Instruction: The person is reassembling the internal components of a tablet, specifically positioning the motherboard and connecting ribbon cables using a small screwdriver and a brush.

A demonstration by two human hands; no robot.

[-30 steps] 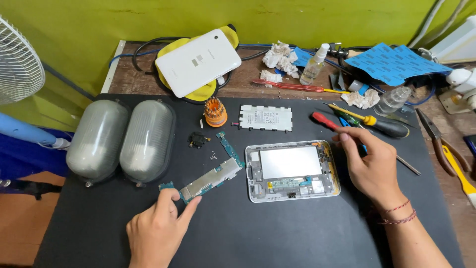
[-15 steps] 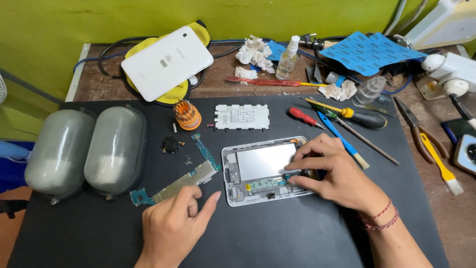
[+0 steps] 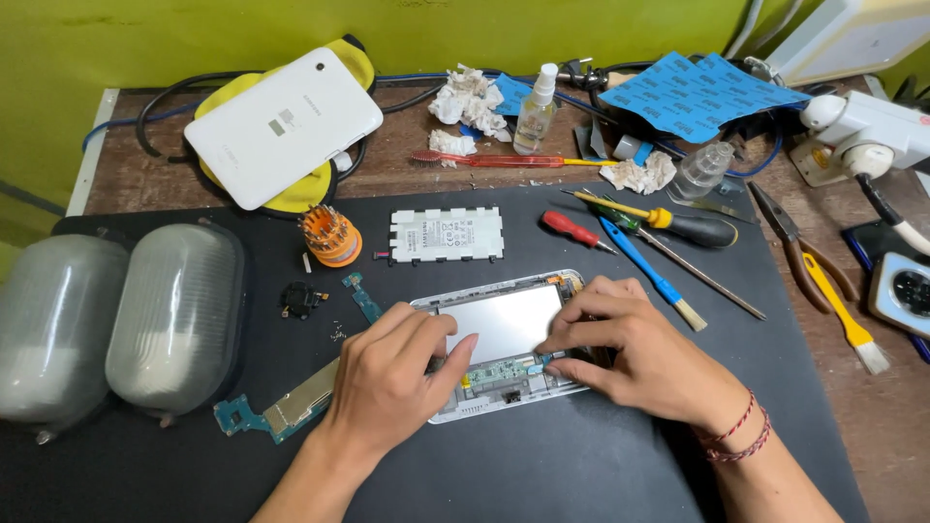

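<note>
While both hands work inside the opened tablet frame (image 3: pixel 504 339), which lies face-down near the middle of the black mat (image 3: pixel 581 475) on the table (image 3: pixel 872 455), the left hand (image 3: pixel 392 378) rests on the frame's left portion with its fingers (image 3: pixel 455 353) spread and pressed flat, holding nothing. The right hand (image 3: pixel 639 353) bears on the right portion, its fingers (image 3: pixel 562 341) drawn together at the narrow green circuit strip (image 3: pixel 504 370) along the frame's lower edge; whether they pinch a small part or merely press there cannot be told.

The step in hand appears to be fine work at that strip, and it is judged best done with the left hand kept as a steady brace so the frame does not slide on the mat, and with the right fingertips applying light, even pressure rather than force, since thin connectors of this kind bend easily.

Loose parts lie close by: a detached circuit board (image 3: pixel 291 412) just left of the left wrist, a small flex piece (image 3: pixel 366 297) and a black component (image 3: pixel 298 298) above it, and the flat white battery (image 3: pixel 446 235) beyond the frame. Screwdrivers (image 3: pixel 678 228) and a blue brush (image 3: pixel 649 274) lie to the right, within reach. Elbows and wrists should stay clear of the loose board.
</note>
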